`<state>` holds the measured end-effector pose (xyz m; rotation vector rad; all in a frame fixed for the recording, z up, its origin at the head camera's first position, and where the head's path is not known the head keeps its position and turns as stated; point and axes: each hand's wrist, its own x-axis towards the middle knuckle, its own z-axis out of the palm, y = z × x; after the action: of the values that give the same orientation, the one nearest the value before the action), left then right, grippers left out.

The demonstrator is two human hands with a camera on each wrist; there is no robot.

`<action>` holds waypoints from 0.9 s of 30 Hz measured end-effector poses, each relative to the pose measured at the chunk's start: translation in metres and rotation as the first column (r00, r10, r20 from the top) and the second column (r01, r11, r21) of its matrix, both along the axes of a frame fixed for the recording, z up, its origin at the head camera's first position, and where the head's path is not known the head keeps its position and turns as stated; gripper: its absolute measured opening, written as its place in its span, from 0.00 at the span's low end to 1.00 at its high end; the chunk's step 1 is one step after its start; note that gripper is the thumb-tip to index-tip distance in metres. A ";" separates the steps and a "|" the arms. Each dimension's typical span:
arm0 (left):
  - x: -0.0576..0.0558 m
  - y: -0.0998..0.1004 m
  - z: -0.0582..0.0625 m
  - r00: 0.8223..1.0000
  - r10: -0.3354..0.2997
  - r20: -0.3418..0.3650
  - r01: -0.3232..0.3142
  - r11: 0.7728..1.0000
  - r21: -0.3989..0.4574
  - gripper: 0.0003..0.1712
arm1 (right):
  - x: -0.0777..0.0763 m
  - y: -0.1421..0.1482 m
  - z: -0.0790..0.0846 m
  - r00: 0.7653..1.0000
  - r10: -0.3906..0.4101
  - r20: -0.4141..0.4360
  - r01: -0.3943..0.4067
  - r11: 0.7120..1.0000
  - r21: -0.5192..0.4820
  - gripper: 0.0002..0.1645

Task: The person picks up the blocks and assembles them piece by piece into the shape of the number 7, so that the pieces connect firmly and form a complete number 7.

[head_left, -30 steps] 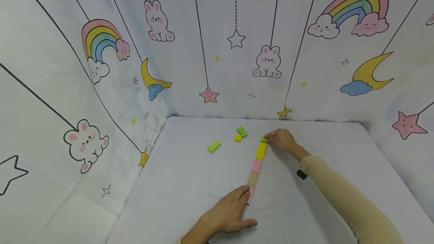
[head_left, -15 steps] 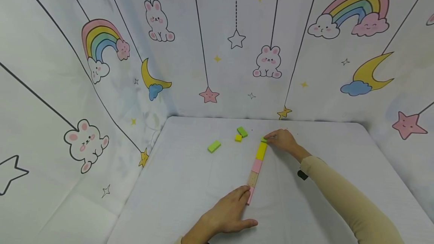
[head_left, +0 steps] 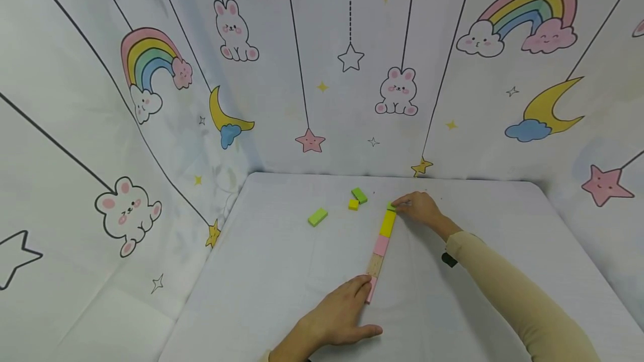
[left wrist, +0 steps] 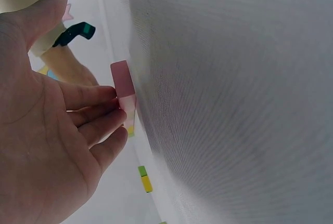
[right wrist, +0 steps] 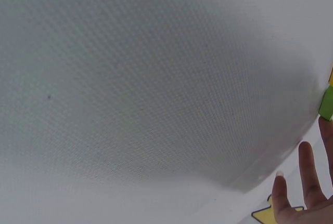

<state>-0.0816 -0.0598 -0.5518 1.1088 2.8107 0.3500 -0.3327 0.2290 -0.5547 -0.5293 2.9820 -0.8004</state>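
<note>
A straight row of blocks runs away from me on the white table. From near to far it has a pink block, a wooden block, a second pink block, a yellow block and a green block. My left hand touches the left side of the near pink block with nearly straight fingers, its thumb held apart. At the far end my right hand pinches the green block with its fingertips; the other fingers are spread. The thumb is out of the right wrist view.
Left of the row's far end lie a loose green block, a small yellow block and another green block. White cloth walls with printed rabbits, rainbows and stars stand behind and beside the table.
</note>
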 end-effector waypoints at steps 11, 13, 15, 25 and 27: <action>0.000 -0.001 0.001 1.000 0.005 0.020 -0.005 1.000 0.004 0.54 | 0.001 -0.002 0.001 1.000 0.004 0.006 -0.004 1.000 -0.020 0.11; 0.000 -0.001 0.001 1.000 0.006 0.025 -0.006 1.000 0.005 0.54 | 0.002 -0.001 0.002 1.000 0.006 0.011 -0.006 1.000 -0.020 0.11; 0.001 0.000 0.001 1.000 0.007 0.025 -0.007 1.000 0.002 0.54 | 0.002 -0.001 0.002 1.000 0.008 0.010 -0.008 1.000 -0.017 0.12; 0.001 0.000 -0.002 1.000 0.007 0.013 -0.006 1.000 -0.005 0.55 | 0.002 0.000 0.000 1.000 0.018 0.007 -0.018 1.000 -0.024 0.11; 0.000 0.000 -0.002 1.000 0.004 0.007 -0.004 1.000 -0.005 0.55 | 0.001 0.000 0.000 1.000 0.023 0.002 -0.023 0.999 -0.027 0.11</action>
<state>-0.0811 -0.0597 -0.5536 1.0991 2.8064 0.3464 -0.3313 0.2291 -0.5548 -0.5618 2.9617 -0.8399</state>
